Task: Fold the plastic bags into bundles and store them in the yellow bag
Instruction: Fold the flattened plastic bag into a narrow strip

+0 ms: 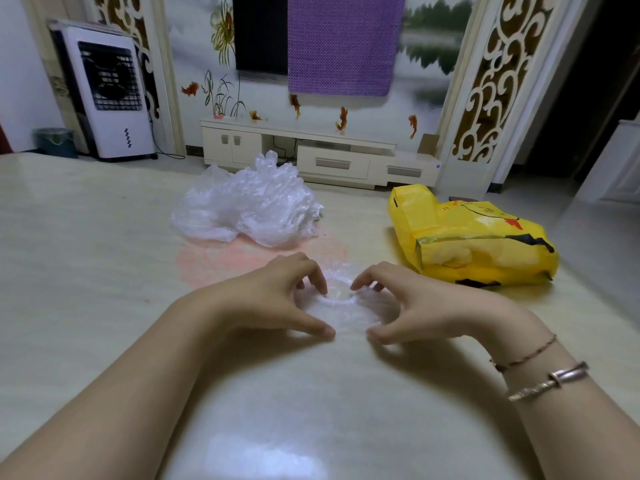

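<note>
Clear plastic bag (348, 311) lies flat on the tabletop (104, 271) at frame centre, both hands pinching it: left hand (277, 296), right hand (408, 303), fingers curled onto its edges. It looks feather-light, limp and slippery; grip the gathered rim, probably. Loose bag pile (249, 209) sits beyond, yellow bag (485, 247) right, unobstructed.

Left hand (277, 299) and right hand (412, 306) pinch a small clear crumpled plastic bag (343, 306) on the pale glossy tabletop (104, 271). Heap of clear plastic bags (249, 209) behind; yellow printed plastic bag (478, 237) at right.
</note>
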A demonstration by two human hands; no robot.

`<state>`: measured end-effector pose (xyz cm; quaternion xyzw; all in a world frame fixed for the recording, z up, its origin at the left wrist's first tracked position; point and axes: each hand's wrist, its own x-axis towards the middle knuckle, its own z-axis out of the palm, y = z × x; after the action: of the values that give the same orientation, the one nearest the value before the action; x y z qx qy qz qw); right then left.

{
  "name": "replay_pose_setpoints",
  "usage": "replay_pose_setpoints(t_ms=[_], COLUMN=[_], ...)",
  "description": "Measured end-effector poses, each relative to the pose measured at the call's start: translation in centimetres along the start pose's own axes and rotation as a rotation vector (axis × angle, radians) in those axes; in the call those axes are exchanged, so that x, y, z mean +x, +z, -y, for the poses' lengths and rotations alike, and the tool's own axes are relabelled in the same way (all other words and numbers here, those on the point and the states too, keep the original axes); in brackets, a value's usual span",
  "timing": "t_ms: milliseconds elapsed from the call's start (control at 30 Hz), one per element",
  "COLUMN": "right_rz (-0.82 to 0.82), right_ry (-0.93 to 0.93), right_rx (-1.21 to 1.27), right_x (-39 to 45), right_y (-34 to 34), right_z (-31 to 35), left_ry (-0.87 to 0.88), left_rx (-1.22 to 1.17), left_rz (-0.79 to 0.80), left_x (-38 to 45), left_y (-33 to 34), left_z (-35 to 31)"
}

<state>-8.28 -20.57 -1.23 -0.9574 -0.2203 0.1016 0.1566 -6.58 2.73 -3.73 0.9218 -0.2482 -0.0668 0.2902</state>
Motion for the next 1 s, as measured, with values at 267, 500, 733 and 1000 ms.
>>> replay_pose_setpoints(t_ms=[267,500,733,1000], right_rz=[-0.211,-0.474,-0.62,-0.291], right_ry=[0.015,0.179,0.303,0.117], right_rx=[-0.059,0.252,-0.042,-0.233], right_x=[0.7,3.2,4.9,3.8], right_y=[0.6,1.5,2.6,4.0], right_z=[0.4,-1.1,-0.7,0.4], left_ry=[0.024,0.007,-0.133,0.076], left_rx=[-0.021,-0.083,0.066,0.424], left_rz=[-0.044,-0.151,-0.528,-0.292], left_x=[0.2,0.8,2.7,2.4], left_y=[0.4,0.7,1.8,3.4], left_z=[0.1,0.3,0.5,-1.1])
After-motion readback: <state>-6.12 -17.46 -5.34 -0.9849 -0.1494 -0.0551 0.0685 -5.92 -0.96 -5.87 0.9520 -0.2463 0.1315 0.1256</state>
